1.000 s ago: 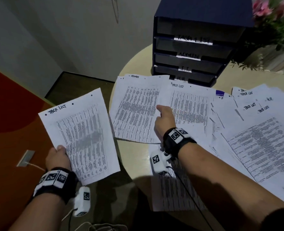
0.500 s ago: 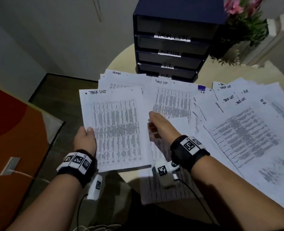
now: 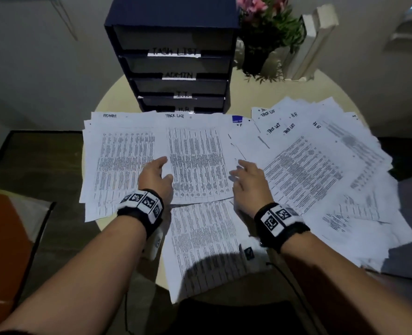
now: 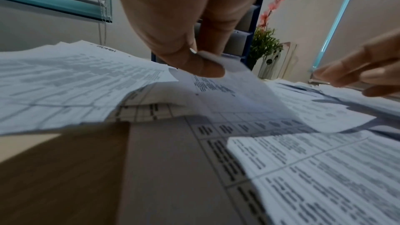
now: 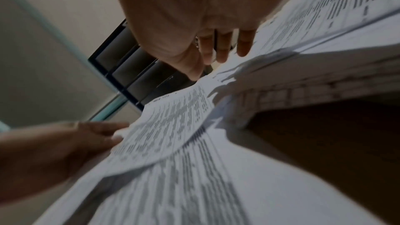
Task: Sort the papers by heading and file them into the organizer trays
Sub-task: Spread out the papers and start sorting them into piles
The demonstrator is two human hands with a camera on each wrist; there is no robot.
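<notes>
A: Two hands low in the frame now, both over the sheets. Left hand (image 3: 155,176) sits centre-left; in the wrist view its thumb (image 4: 201,67) is on the near-left edge of the task-list sheet (image 3: 197,160), fingers loosely curled beside it. Looks like a light pinch, not 100% sure.

B: Right hand?

A: Right hand (image 3: 249,183) centre-right, fingers (image 5: 223,47) straight and a bit spread, tips just above or touching the paper edge. Holds nothing.

B: What changed vs 1 s ago?

A: Then the left hand held that task-list sheet up off the table edge, at the left of the frame, and the right hand's fingertips pressed on the pile. Half a sec ago the sheet was swinging in over the admin pile (image 3: 120,155). Now it lies on the task-list pile, mid-frame, heading readable at its top edge.

B: So for the task?

A: One more sheet matched to its heading, I'd say. Sorting isn't done tho: the loose spread of papers (image 3: 321,165) at right shows mixed headings, task list and HR.

B: Filing?

A: Not started, imo. Organizer (image 3: 176,68) at top centre, behind the piles; its trays look dark, contents can't tell. Flowers (image 3: 267,18) upper right, beside it.
</notes>
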